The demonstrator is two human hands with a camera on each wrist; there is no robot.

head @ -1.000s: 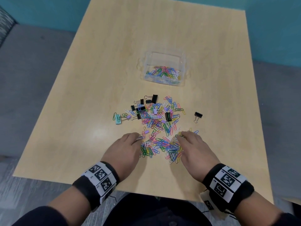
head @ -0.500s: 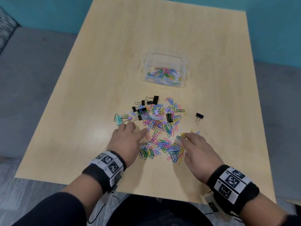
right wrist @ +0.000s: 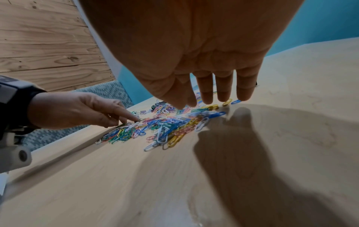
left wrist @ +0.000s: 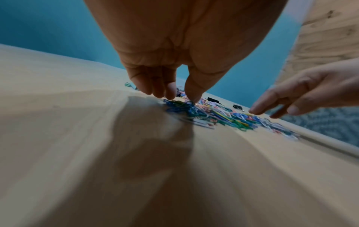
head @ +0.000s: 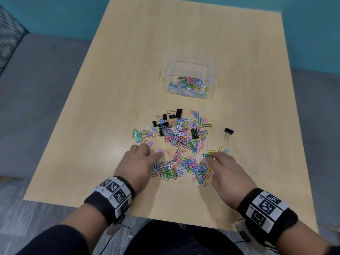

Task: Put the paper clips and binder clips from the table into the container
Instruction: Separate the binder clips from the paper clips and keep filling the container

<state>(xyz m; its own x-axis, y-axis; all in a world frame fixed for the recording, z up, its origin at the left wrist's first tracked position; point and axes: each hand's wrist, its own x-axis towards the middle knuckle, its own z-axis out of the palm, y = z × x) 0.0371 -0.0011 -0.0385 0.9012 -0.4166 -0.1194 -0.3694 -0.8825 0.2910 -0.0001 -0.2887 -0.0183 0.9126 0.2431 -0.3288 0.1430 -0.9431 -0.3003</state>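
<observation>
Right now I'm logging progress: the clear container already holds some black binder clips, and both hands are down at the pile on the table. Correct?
Not quite. The container holds only coloured paper clips; the black binder clips lie on the table, as the head view shows. The left hand and right hand are at the pile.
</observation>
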